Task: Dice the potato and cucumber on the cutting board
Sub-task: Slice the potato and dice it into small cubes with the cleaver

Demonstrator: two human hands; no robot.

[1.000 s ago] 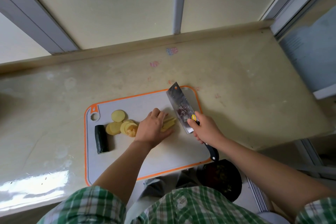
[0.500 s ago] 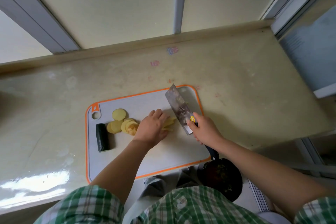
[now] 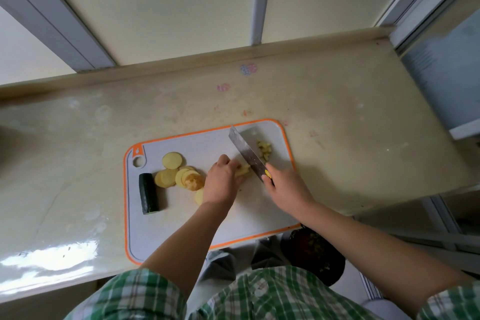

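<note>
Head view: clasped steel cleaver (image 3: 245, 153) in right hand (image 3: 284, 184), pinned yellow potato strips (image 3: 244, 170) under curled left hand (image 3: 220, 182) mid grey orange-rimmed cutting board (image 3: 181, 228); dark green cucumber (image 3: 148, 193) far left, uncut. Needed tucked grip, even crosswise cuts.

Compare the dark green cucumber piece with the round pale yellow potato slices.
The dark green cucumber piece is one thick cylinder on its side; the round pale yellow potato slices are several thin flat discs, some overlapping. The cucumber shows dark skin; the slices show pale flesh. Both lie on the grey orange-rimmed cutting board, not yet diced.
</note>
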